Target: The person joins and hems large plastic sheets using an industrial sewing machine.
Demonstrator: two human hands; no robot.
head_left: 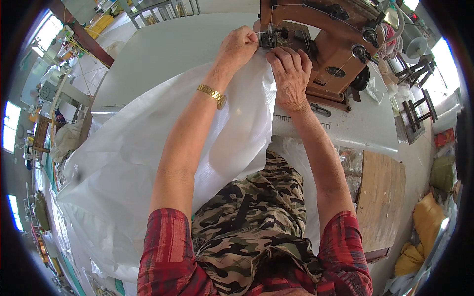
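Note:
A large white woven plastic sheet point(163, 123) runs from the needle area of a brown sewing machine point(340, 49) down over the table and my lap. Close to the presser foot point(267, 40), my left hand point(239, 47) is closed in a pinch, and a thin white thread point(258, 32) shows at its fingertips. Just right of the foot, my right hand point(290, 74) bends its fingers over the sheet's upper right edge, with the thumb side against it. The hand partly hides that edge. The exact stitching point is too small to make out.
The pale sewing table point(168, 49) extends to the left behind the sheet. A ruler scale point(302, 122) lies along its front edge. A wooden board point(380, 197) stands below right. Dark stools point(418, 111) and yellow sacks point(419, 237) are farther right; a grey metal chair point(153, 9) is beyond the table.

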